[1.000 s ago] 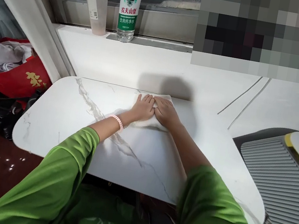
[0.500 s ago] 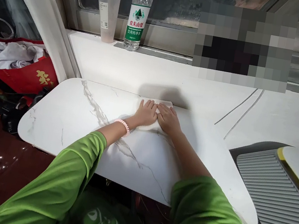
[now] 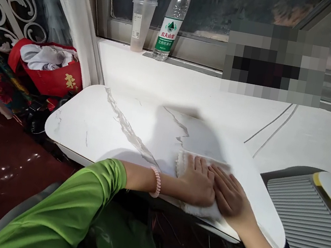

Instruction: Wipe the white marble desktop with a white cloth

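A white cloth (image 3: pixel 183 161) lies spread on the white marble-patterned tabletop (image 3: pixel 80 117), near the front edge on the right. My left hand (image 3: pixel 198 183) rests flat on the cloth, fingers stretched out; a pink coil band (image 3: pixel 157 182) is round that wrist. Beside it, my right hand (image 3: pixel 232 195) presses on the cloth's right part, its fingers extended and touching the left hand. Both palms face down, hiding the middle of the cloth. Part of the cloth reaches the table's front edge.
On the window ledge stand a lidded plastic cup (image 3: pixel 141 21) with a straw and a water bottle (image 3: pixel 170 30). A red bag (image 3: pixel 54 79) of pale fabric is at the left. To the right is a grey ribbed surface (image 3: pixel 302 221). Thin cables (image 3: pixel 275 128) run down the wall.
Both hands and the cloth have moved from the table's back edge toward the front right. The camera view has shifted left.
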Demonstrator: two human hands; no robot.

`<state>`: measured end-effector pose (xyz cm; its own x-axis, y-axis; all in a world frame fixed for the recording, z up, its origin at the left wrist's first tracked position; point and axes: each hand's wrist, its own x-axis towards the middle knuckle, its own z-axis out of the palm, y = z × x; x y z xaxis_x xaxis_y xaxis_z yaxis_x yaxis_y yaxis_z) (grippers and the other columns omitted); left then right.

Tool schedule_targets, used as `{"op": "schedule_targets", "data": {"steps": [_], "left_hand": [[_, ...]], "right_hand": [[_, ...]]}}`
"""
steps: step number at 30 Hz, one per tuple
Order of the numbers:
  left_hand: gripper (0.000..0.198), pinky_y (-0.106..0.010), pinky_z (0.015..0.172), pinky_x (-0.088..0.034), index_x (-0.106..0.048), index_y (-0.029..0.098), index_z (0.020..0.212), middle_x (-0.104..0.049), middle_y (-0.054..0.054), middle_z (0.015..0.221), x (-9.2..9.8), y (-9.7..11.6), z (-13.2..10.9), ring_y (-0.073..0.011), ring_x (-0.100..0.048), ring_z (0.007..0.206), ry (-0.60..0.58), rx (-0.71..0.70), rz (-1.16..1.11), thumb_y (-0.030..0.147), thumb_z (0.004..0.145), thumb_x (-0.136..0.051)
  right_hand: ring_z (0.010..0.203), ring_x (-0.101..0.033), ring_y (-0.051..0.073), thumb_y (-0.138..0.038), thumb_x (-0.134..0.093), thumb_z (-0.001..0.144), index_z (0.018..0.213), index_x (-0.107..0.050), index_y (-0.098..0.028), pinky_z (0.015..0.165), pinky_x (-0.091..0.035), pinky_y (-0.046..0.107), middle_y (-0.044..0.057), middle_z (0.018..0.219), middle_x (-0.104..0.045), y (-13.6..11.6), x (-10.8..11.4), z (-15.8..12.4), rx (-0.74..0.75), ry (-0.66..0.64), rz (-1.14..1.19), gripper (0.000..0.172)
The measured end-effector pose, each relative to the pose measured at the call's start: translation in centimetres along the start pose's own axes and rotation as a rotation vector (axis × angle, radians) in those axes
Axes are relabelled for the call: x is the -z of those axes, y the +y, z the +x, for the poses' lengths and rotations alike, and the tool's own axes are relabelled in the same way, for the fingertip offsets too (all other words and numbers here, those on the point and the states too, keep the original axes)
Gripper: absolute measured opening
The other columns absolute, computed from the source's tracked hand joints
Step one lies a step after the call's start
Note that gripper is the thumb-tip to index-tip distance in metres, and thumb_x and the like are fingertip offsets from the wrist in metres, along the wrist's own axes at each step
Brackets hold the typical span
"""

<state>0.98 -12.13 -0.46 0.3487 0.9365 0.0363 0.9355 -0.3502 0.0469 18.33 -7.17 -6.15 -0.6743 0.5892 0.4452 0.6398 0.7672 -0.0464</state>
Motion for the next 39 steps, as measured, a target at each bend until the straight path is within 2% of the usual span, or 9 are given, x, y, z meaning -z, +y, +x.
{"op": "schedule_targets", "data": {"steps": [4,8,11,17,23,27,33,36,39], "left_hand": [[0.063,-0.053,0.117,-0.027,-0.038,-0.003,0.146,-0.038,-0.026,0.150,-0.1,0.6,-0.4,-0.0384,-0.035,0.141,0.040,-0.052,-0.003,0.035,0.097,-0.032],[0.062,-0.054,0.117,-0.024,-0.038,-0.003,0.145,-0.040,-0.025,0.150,-0.6,-0.6,0.6,-0.0371,-0.037,0.140,0.085,-0.050,-0.009,0.037,0.098,-0.035],[0.060,-0.053,0.118,-0.022,-0.038,-0.003,0.145,-0.040,-0.025,0.150,-0.7,-2.1,2.4,-0.0361,-0.036,0.141,0.082,-0.060,-0.045,0.035,0.098,-0.036],[0.057,-0.049,0.118,-0.018,-0.035,0.001,0.147,-0.036,-0.020,0.154,-0.5,-6.8,7.6,-0.0306,-0.030,0.144,0.041,-0.008,-0.066,0.031,0.099,-0.030],[0.050,-0.048,0.117,-0.021,-0.043,0.003,0.142,-0.043,-0.019,0.150,-1.1,-12.5,12.0,-0.0291,-0.037,0.140,0.162,0.103,-0.010,0.026,0.098,-0.033],[0.047,-0.047,0.116,-0.024,-0.048,0.003,0.137,-0.047,-0.020,0.146,-1.2,-14.0,14.2,-0.0290,-0.040,0.137,0.224,0.127,-0.002,0.026,0.097,-0.037],[0.050,-0.049,0.118,-0.020,-0.044,0.000,0.140,-0.042,-0.021,0.150,-0.8,-13.5,14.7,-0.0309,-0.035,0.141,0.206,0.171,-0.012,0.025,0.098,-0.032],[0.053,-0.050,0.119,-0.018,-0.040,0.000,0.144,-0.037,-0.020,0.153,-0.7,-12.3,13.7,-0.0308,-0.031,0.144,0.164,0.165,-0.017,0.026,0.099,-0.030],[0.056,-0.052,0.120,-0.016,-0.035,0.000,0.147,-0.033,-0.020,0.156,-0.7,-9.7,12.1,-0.0319,-0.026,0.146,0.108,0.129,-0.035,0.029,0.100,-0.030]], "right_hand": [[0.134,-0.049,0.030,-0.025,-0.032,0.093,0.150,-0.036,-0.022,0.107,-0.041,0.054,0.012,0.141,-0.056,-0.6,0.8,-0.6,-0.044,-0.025,0.022,0.057],[0.128,-0.054,0.032,-0.025,-0.031,0.089,0.146,-0.044,-0.020,0.103,-0.045,0.055,0.015,0.136,-0.060,-0.3,0.1,1.3,-0.094,-0.010,0.036,0.058],[0.126,-0.056,0.032,-0.026,-0.030,0.089,0.141,-0.050,-0.018,0.103,-0.044,0.055,0.016,0.134,-0.061,0.5,-0.7,3.2,-0.125,-0.002,0.025,0.056],[0.124,-0.057,0.031,-0.025,-0.032,0.088,0.129,-0.058,-0.015,0.106,-0.042,0.052,0.016,0.131,-0.063,3.5,-3.2,9.8,-0.147,0.001,0.063,0.050],[0.120,-0.059,0.029,-0.024,-0.036,0.082,0.117,-0.064,-0.012,0.105,-0.043,0.047,0.016,0.125,-0.066,6.2,-6.9,17.7,-0.121,0.034,0.110,0.047],[0.119,-0.060,0.028,-0.020,-0.036,0.079,0.117,-0.065,-0.011,0.105,-0.043,0.044,0.016,0.124,-0.067,7.7,-8.0,20.4,-0.143,0.032,0.115,0.049],[0.128,-0.055,0.025,-0.018,-0.034,0.080,0.127,-0.061,-0.013,0.109,-0.040,0.046,0.012,0.134,-0.062,8.1,-7.6,20.8,-0.162,-0.034,0.093,0.054],[0.133,-0.050,0.026,-0.019,-0.032,0.084,0.134,-0.056,-0.011,0.111,-0.038,0.047,0.013,0.141,-0.056,7.3,-6.5,18.8,-0.173,-0.086,0.045,0.056],[0.135,-0.048,0.026,-0.021,-0.029,0.088,0.137,-0.053,-0.008,0.112,-0.037,0.047,0.015,0.142,-0.054,6.4,-4.7,15.1,-0.161,-0.101,0.009,0.055]]}}
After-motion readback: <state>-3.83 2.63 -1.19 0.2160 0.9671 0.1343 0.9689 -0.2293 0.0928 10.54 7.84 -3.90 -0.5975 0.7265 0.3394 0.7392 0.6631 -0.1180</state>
